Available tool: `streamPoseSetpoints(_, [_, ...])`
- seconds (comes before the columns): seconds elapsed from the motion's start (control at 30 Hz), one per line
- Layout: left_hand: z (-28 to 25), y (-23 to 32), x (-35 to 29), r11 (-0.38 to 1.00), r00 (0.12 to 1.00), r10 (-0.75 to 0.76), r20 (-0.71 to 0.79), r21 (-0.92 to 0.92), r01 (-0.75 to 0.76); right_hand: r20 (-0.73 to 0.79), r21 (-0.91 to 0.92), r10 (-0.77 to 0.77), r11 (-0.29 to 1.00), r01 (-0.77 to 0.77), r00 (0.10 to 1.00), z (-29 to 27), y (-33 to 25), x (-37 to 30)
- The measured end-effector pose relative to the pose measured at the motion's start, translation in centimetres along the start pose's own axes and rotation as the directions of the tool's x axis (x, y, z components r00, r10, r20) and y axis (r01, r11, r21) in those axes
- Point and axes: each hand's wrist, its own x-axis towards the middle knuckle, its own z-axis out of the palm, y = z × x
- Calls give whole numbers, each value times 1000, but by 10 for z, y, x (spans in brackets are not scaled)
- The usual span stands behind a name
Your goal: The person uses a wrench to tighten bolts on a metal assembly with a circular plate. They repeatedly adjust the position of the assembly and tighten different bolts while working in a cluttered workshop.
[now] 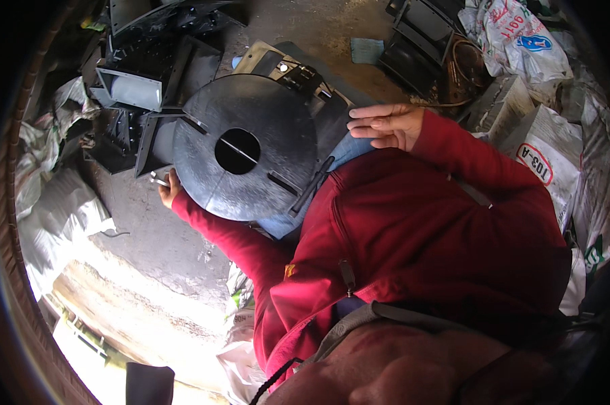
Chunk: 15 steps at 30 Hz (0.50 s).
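Observation:
A large dark grey disc [203, 158] lies in front of me, over my blue-trousered legs. It has a round hole in the middle and narrow slots near its rim. At the disc's left edge, my left hand [170, 190] is closed on a small shiny metal piece [158, 179], whose exact kind I cannot make out. My right hand [394, 126] is raised to the right of the disc, fingers stretched out, holding nothing. Beyond the disc sits a beige and black device [268, 62], partly hidden by it.
Black metal housings [133, 88] are heaped at the far left, close to the disc. More dark metal parts [419, 47] stand at the far right, near white printed sacks [521, 40]. A blue cloth [367, 50] lies on the floor. White sheeting [68, 223] is at the left.

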Motion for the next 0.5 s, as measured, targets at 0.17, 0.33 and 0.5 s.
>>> streamPoseSetpoints(0.17, [-11, 104, -154, 961, 969, 246, 3, 128, -245, 14, -84, 23, 996, -22, 1000, -9, 5, 14])
streamPoseSetpoints(0.33, [-11, 124, -263, 915, 850, 314, 423, 103, -389, 5, -230, 40, 972, -38, 999, -23, 17, 30])
streamPoseSetpoints(0.5, [60, 107, -328, 956, 696, 221, 683, -10, -293, 99, -127, -107, 985, 119, 989, -30, 35, 43])
